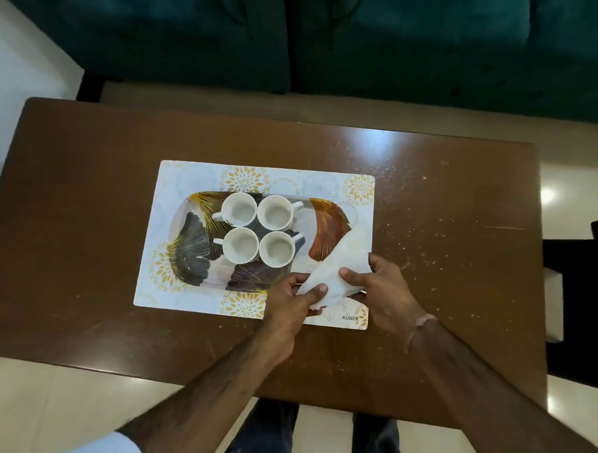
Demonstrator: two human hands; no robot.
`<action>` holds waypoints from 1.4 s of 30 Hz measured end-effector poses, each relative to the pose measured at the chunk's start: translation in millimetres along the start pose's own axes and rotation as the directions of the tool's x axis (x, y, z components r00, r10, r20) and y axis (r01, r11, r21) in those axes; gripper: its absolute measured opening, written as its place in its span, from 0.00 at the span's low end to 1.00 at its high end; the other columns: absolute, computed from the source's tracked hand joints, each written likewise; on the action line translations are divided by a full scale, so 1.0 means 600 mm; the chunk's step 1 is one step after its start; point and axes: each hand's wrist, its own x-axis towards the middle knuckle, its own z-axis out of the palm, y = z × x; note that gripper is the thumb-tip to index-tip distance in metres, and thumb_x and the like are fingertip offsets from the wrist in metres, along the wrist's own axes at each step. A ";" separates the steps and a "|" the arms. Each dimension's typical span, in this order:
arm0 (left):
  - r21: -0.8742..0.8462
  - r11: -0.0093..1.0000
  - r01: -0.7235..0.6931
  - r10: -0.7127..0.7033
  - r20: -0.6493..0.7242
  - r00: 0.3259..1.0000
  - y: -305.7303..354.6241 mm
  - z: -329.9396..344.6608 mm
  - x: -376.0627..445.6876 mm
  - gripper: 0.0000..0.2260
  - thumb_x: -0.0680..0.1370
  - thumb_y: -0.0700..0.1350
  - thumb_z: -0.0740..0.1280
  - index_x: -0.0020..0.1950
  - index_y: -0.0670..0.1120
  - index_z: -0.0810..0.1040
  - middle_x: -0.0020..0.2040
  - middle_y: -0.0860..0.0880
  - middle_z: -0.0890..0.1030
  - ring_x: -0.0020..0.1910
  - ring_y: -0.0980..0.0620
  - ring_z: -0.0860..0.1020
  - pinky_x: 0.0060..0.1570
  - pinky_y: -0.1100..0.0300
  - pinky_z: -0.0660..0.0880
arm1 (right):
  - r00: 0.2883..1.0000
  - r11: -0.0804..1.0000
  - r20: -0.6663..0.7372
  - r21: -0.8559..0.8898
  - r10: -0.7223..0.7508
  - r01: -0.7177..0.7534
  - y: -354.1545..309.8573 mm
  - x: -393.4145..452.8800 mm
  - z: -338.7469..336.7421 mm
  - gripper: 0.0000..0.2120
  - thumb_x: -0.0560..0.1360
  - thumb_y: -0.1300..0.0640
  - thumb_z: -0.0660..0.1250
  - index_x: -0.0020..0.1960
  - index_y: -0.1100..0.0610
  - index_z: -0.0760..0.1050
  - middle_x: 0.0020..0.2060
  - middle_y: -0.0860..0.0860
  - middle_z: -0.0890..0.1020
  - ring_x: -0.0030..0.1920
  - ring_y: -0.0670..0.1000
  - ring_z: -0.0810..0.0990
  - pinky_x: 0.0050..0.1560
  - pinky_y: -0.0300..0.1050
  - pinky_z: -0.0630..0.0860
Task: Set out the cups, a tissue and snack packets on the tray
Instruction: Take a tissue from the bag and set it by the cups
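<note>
A glossy brown wooden table point(87, 183), scuffed and speckled, carries a rectangular white mat point(171, 289) printed with gold flowers. On the mat lies an oval tray point(193, 252) patterned with dark and rust fan-shaped leaves. Four round white cups point(258, 229) stand in a tight square at the tray's middle. At the tray's right end, a soft white tissue point(344, 259) is pinched by both the left hand point(289, 304) and right hand point(384, 291), fingers closed on it.
</note>
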 end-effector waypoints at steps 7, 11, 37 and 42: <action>0.014 1.000 0.002 0.002 -0.260 0.966 -0.026 -0.021 0.029 0.08 0.72 0.42 0.76 0.48 0.46 0.80 0.38 0.47 0.85 0.28 0.51 0.81 0.30 0.58 0.79 | 0.951 0.957 -0.245 -0.263 -0.187 0.121 0.023 0.047 0.049 0.14 0.72 0.60 0.74 0.56 0.58 0.78 0.54 0.53 0.84 0.49 0.51 0.83 0.50 0.48 0.83; 0.220 0.974 -0.059 0.142 -0.383 0.913 -0.034 -0.018 0.042 0.09 0.71 0.46 0.77 0.46 0.45 0.82 0.37 0.52 0.84 0.33 0.52 0.82 0.33 0.57 0.78 | 0.867 0.729 -0.238 -0.659 -0.438 0.187 0.038 0.053 0.064 0.17 0.72 0.55 0.73 0.59 0.56 0.77 0.55 0.53 0.83 0.52 0.52 0.82 0.53 0.47 0.80; 0.875 0.304 -0.377 0.536 0.170 0.827 -0.072 -0.042 0.013 0.19 0.79 0.55 0.62 0.69 0.52 0.76 0.71 0.52 0.74 0.56 0.50 0.82 0.48 0.56 0.80 | 0.769 -0.316 0.408 -0.907 -0.492 0.279 0.066 0.062 0.016 0.22 0.79 0.43 0.56 0.71 0.48 0.69 0.77 0.50 0.64 0.77 0.59 0.57 0.66 0.65 0.61; 0.876 0.296 -0.380 0.530 0.180 0.829 -0.069 -0.054 0.012 0.21 0.79 0.56 0.63 0.70 0.52 0.75 0.73 0.52 0.72 0.59 0.51 0.81 0.50 0.55 0.79 | 0.773 -0.288 0.419 -0.905 -0.476 0.313 0.058 0.061 0.014 0.23 0.80 0.43 0.54 0.73 0.48 0.66 0.78 0.50 0.62 0.76 0.59 0.58 0.65 0.65 0.62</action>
